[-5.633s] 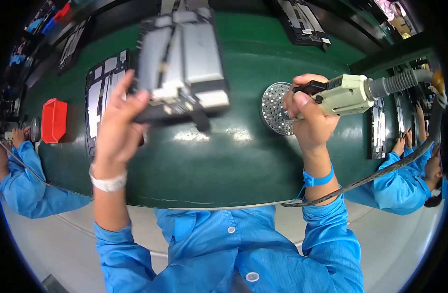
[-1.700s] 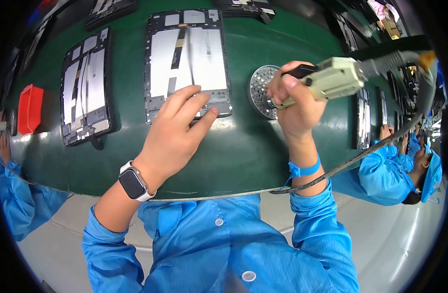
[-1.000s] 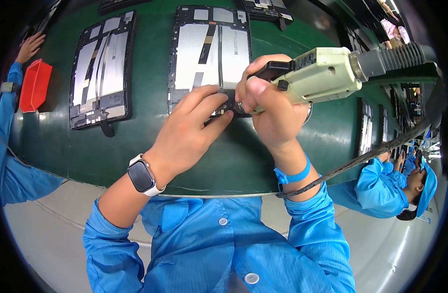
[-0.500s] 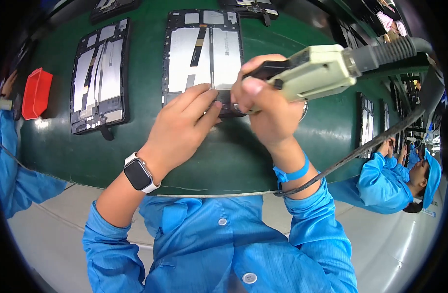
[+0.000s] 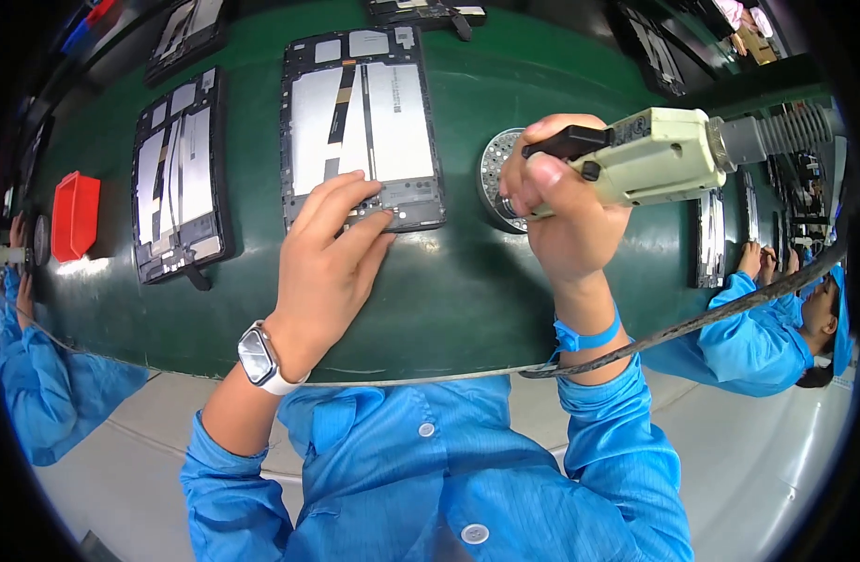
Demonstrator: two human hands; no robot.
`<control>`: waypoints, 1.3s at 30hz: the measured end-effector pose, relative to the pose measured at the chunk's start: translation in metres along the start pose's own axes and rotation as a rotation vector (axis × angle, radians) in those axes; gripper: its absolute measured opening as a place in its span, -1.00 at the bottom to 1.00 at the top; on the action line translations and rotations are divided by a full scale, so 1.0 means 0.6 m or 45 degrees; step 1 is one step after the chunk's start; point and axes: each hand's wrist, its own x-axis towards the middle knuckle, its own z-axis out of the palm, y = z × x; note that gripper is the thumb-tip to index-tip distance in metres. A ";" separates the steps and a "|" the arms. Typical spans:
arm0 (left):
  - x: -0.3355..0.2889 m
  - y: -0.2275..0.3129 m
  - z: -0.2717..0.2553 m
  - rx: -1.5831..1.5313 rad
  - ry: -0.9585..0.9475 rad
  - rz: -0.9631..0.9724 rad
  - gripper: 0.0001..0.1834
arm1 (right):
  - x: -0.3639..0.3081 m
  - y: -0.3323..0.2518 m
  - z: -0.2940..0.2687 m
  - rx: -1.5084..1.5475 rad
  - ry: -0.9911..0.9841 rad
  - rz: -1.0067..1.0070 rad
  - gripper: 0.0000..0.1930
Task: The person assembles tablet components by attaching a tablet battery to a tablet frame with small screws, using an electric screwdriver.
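Observation:
An opened tablet [image 5: 392, 122] lies face down on the green table, its silver inner plate and dark ribbon cables exposed. The fingertips of my left hand [image 5: 322, 267] rest on its dark lower end, fingers stretched out. My right hand [image 5: 575, 225] grips a pale green electric screwdriver [image 5: 674, 155], which has a black lever along its body. This hand is over a round metal screw dish [image 5: 493, 164] to the right of the tablet. The screwdriver's tip is hidden by my fingers, so contact with the dish cannot be seen.
Another opened tablet [image 5: 191, 169] lies to the left, with a red bin [image 5: 77, 215] beyond it. More tablets stand at the back and right. A thick dark cable [image 5: 692, 323] crosses in front of my right forearm. A co-worker [image 5: 758, 328] works at the right.
My right hand and the screwdriver have gone from the tablet's lower edge rightward to the screw dish. My left hand stays on the tablet. The whole view has shifted slightly.

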 end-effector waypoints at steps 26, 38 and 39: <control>0.017 -0.035 -0.076 -1.523 0.506 -1.097 -0.51 | -0.007 0.009 -0.026 0.103 0.083 0.020 -0.74; 0.225 -0.319 -0.185 -0.958 0.680 -1.062 -0.49 | 0.004 0.007 -0.023 -0.061 0.176 -0.049 -0.78; 0.239 -0.342 -0.178 -0.995 0.654 -1.091 -0.49 | 0.005 0.008 -0.021 -0.047 0.191 -0.033 -0.77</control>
